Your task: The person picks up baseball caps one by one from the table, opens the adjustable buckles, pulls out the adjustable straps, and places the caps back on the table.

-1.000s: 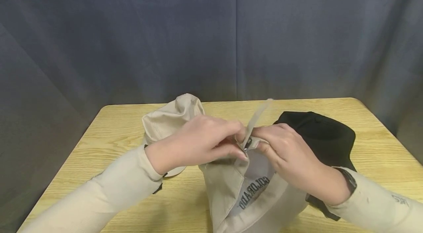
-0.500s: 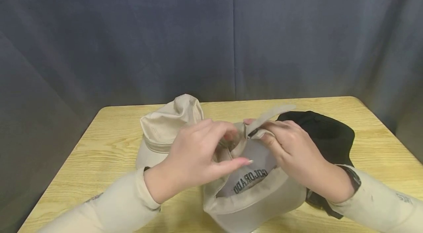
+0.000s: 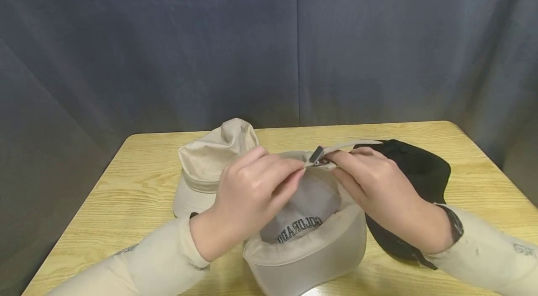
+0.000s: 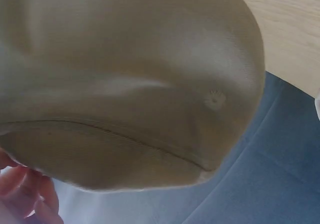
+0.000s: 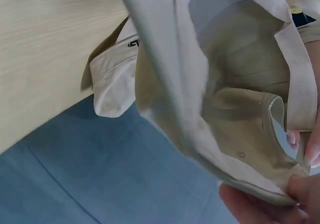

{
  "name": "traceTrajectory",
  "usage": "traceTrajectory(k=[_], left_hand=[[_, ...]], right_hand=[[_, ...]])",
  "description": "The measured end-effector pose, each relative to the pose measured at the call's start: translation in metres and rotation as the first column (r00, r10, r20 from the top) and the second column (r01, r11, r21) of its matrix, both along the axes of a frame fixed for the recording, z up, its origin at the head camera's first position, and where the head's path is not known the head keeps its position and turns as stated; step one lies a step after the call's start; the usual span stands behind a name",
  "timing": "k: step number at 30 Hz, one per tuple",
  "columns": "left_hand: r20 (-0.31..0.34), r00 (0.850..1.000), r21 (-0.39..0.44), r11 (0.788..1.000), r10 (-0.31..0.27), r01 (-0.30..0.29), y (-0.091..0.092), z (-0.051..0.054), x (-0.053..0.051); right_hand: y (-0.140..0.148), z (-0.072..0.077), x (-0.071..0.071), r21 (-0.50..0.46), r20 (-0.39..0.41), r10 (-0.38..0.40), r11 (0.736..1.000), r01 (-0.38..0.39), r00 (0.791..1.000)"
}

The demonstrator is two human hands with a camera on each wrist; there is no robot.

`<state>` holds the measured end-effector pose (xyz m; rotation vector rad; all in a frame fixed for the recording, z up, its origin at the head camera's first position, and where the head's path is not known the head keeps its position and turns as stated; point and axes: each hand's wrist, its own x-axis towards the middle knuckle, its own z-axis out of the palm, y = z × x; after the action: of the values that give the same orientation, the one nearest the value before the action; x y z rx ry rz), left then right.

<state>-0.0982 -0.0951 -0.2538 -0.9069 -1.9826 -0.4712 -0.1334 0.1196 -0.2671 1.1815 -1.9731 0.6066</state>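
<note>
A beige cap (image 3: 311, 263) hangs between the hands in the head view, its inside facing up, with reversed COLORADO lettering showing. At its back is a strap with a dark metal buckle (image 3: 316, 154); the strap's loose end (image 3: 357, 143) sticks out to the right. The left hand (image 3: 256, 188) pinches the band just left of the buckle. Right of the buckle, the right hand (image 3: 378, 193) pinches the band and strap. In the left wrist view the cap's outer cloth (image 4: 125, 83) fills much of the picture, fingertips (image 4: 30, 194) at its edge. The right wrist view shows the cap's inside (image 5: 245, 129).
A second beige cap (image 3: 210, 165) rests at the left of the wooden table (image 3: 126, 193), brim toward the near side. A black cap (image 3: 420, 174) lies at the right, partly behind the right hand and forearm. A dark blue-grey curtain (image 3: 210, 53) stands behind the table.
The left hand has come off the band and pinched it again beside the buckle. The strap's loose end has swung down to the right, and the cap has turned, its brim shifting slightly left.
</note>
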Motion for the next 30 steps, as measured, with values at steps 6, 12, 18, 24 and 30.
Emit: traceTrajectory(k=[6, 12, 18, 24, 30], left_hand=[[-0.030, 1.000, -0.022, 1.000, 0.007, -0.007, 0.0013, 0.0021, -0.0008], [-0.063, 0.998, -0.046, 0.999, 0.008, -0.011, 0.0016, 0.0031, -0.0010], [-0.103, 0.995, -0.054, 0.999, -0.011, 0.006, 0.0004, -0.0014, -0.0029], [-0.099, 0.995, -0.031, 0.999, -0.034, 0.031, -0.0017, -0.0023, -0.0031], [-0.102, 0.994, -0.022, 0.999, -0.039, 0.037, -0.0016, -0.0030, -0.0038]], right_hand=[[-0.0040, 0.0065, -0.0013, 0.042, -0.187, 0.014, 0.999, -0.007, 0.982], [-0.0060, 0.0107, -0.0009, 0.054, -0.218, 0.031, 0.998, -0.020, 0.975], [-0.0030, 0.0083, -0.0016, 0.035, -0.121, 0.048, 0.998, -0.044, 0.991], [0.0002, 0.0103, -0.0013, 0.024, -0.062, 0.051, 0.998, -0.049, 0.997], [0.0017, 0.0099, -0.0010, 0.035, -0.090, 0.040, 0.999, -0.037, 0.995]])
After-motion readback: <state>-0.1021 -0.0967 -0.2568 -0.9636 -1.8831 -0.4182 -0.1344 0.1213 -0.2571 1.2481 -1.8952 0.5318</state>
